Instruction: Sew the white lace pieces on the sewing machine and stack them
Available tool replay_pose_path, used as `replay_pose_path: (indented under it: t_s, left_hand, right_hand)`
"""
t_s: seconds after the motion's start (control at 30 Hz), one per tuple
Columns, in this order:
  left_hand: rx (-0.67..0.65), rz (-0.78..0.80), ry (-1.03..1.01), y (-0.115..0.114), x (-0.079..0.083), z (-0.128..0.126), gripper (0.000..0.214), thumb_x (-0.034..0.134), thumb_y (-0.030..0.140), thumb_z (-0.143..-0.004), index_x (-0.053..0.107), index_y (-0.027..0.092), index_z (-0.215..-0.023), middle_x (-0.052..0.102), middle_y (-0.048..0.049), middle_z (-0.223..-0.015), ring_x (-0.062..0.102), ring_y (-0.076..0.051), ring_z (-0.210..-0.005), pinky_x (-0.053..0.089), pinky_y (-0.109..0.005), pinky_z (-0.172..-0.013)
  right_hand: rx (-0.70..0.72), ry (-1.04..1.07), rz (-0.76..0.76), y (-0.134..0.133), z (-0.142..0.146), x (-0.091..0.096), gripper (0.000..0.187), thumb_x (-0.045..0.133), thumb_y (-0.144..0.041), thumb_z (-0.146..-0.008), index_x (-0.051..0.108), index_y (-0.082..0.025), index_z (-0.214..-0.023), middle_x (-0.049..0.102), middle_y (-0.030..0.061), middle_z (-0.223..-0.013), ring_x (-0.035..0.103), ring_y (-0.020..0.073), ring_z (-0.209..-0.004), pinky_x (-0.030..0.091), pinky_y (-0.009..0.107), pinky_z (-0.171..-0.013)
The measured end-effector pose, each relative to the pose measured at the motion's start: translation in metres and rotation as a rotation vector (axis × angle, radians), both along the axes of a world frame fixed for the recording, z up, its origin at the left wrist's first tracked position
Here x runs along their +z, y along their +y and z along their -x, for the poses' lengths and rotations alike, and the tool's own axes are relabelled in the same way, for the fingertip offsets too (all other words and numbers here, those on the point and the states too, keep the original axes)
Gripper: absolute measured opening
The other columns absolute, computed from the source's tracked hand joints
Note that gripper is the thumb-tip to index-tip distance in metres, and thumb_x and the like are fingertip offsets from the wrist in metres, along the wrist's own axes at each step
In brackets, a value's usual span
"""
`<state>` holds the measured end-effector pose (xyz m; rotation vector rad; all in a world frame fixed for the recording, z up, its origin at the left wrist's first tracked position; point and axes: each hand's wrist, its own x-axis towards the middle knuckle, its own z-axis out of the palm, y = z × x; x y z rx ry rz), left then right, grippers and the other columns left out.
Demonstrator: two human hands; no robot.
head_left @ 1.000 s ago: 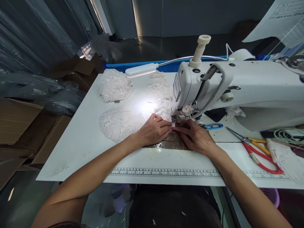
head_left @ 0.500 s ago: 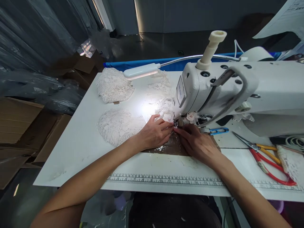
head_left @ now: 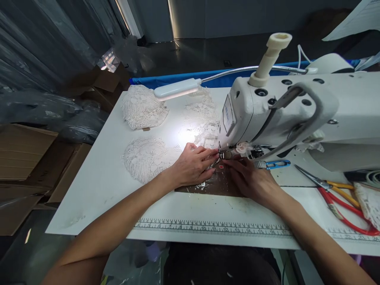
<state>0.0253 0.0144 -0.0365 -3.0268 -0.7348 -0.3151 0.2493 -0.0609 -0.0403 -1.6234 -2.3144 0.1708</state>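
A white sewing machine (head_left: pixel 285 114) stands on the white table (head_left: pixel 101 182). My left hand (head_left: pixel 192 164) lies palm down just left of the presser foot (head_left: pixel 225 154), its fingers pressed on the white lace (head_left: pixel 204 138) that runs under the needle. My right hand (head_left: pixel 251 178) rests to the right of the foot, fingers flat and close together, their tips at the foot. Whether those fingers pinch anything is hidden. Both hands lie over a dark shiny patch (head_left: pixel 208 184) on the table.
Lace pieces lie at the left (head_left: pixel 148 156) and back left (head_left: pixel 142 107). A gooseneck lamp (head_left: pixel 175 89) lights the needle area. Blue thread snips (head_left: pixel 274 163) and red- and yellow-handled scissors (head_left: pixel 335 194) lie at the right. A printed ruler (head_left: pixel 213 227) lines the front edge. Cardboard boxes (head_left: pixel 26 158) stand left.
My head has moved nearer and to the left, so the machine looks bigger. Both hands have crept a little forward toward the presser foot and stay on the lace.
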Motion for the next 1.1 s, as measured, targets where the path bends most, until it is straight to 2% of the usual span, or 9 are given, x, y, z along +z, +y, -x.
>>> replay_pose_path:
  t_s: [0.13,0.23,0.37,0.5,0.67,0.8,0.93,1.03,1.1]
  left_hand:
    - [0.013,0.008,-0.015,0.001,0.000,0.000,0.040,0.041,0.037,-0.097,0.056,0.017,-0.129,0.059,-0.0126,-0.125,0.054,-0.025,-0.099,0.036,-0.042,-0.082]
    - [0.018,0.017,-0.027,0.002,0.000,0.000,0.040,0.041,0.037,-0.098,0.056,0.017,-0.129,0.060,-0.0122,-0.124,0.054,-0.025,-0.098,0.036,-0.042,-0.082]
    - [0.030,0.024,-0.027,0.001,-0.001,0.000,0.040,0.039,0.036,-0.098,0.054,0.017,-0.131,0.058,-0.0127,-0.126,0.053,-0.026,-0.101,0.035,-0.043,-0.083]
    - [0.046,0.039,-0.019,0.000,-0.002,0.000,0.040,0.034,0.033,-0.100,0.052,0.017,-0.132,0.057,-0.0126,-0.129,0.051,-0.026,-0.104,0.034,-0.043,-0.086]
    - [0.053,0.038,-0.001,0.007,0.001,-0.001,0.039,0.034,0.029,-0.100,0.052,0.018,-0.132,0.058,-0.0131,-0.123,0.053,-0.025,-0.102,0.036,-0.042,-0.084]
    - [-0.001,0.135,0.010,0.025,0.011,-0.002,0.034,0.036,0.029,-0.099,0.063,0.021,-0.118,0.063,-0.0099,-0.113,0.057,-0.023,-0.096,0.040,-0.041,-0.083]
    - [-0.047,0.284,-0.029,0.058,0.021,-0.010,0.030,0.041,0.029,-0.098,0.069,0.019,-0.100,0.066,-0.0074,-0.103,0.061,-0.018,-0.087,0.047,-0.035,-0.078]
    - [0.070,0.232,-0.100,0.087,0.019,-0.021,0.023,0.048,0.025,-0.094,0.068,0.016,-0.099,0.063,-0.0096,-0.110,0.061,-0.018,-0.091,0.050,-0.029,-0.075]
    - [0.142,0.203,-0.076,0.102,0.015,-0.027,0.021,0.048,0.022,-0.092,0.068,0.014,-0.095,0.064,-0.0106,-0.101,0.061,-0.018,-0.080,0.050,-0.030,-0.067]
  right_hand:
    - [0.023,0.274,0.154,0.014,-0.021,0.001,0.032,0.036,-0.031,-0.098,0.065,-0.020,-0.106,0.067,0.0089,-0.098,0.065,0.0223,-0.087,0.053,0.035,-0.075]
    - [-0.046,0.295,0.106,0.025,-0.025,-0.001,0.030,0.036,-0.027,-0.095,0.065,-0.018,-0.088,0.067,0.0093,-0.083,0.063,0.0250,-0.079,0.053,0.039,-0.070]
    - [-0.074,0.289,0.019,0.022,-0.022,0.002,0.024,0.040,-0.029,-0.093,0.061,-0.019,-0.100,0.065,0.0122,-0.097,0.061,0.0278,-0.089,0.052,0.043,-0.077]
    - [-0.117,0.311,-0.062,0.001,-0.022,0.012,0.022,0.047,-0.033,-0.093,0.058,-0.020,-0.108,0.059,0.0133,-0.109,0.059,0.0286,-0.100,0.051,0.042,-0.081]
    - [-0.081,0.267,-0.238,-0.022,-0.031,0.014,0.024,0.049,-0.026,-0.093,0.059,-0.021,-0.114,0.053,0.0137,-0.117,0.059,0.0263,-0.103,0.052,0.040,-0.081]
    - [-0.058,0.253,-0.322,-0.033,-0.033,0.012,0.026,0.052,-0.022,-0.092,0.059,-0.022,-0.117,0.051,0.0136,-0.119,0.059,0.0250,-0.102,0.053,0.040,-0.081]
    - [-0.014,0.285,-0.332,-0.044,-0.026,0.015,0.032,0.051,-0.016,-0.091,0.059,-0.025,-0.121,0.052,0.0126,-0.118,0.058,0.0255,-0.105,0.054,0.040,-0.079]
    - [0.011,0.312,-0.343,-0.057,-0.024,0.024,0.042,0.052,-0.015,-0.090,0.055,-0.032,-0.128,0.054,0.0111,-0.117,0.060,0.0254,-0.103,0.055,0.039,-0.074]
    - [0.023,0.310,-0.345,-0.070,-0.027,0.032,0.050,0.053,-0.019,-0.090,0.049,-0.036,-0.136,0.058,0.0106,-0.112,0.062,0.0264,-0.098,0.056,0.040,-0.069]
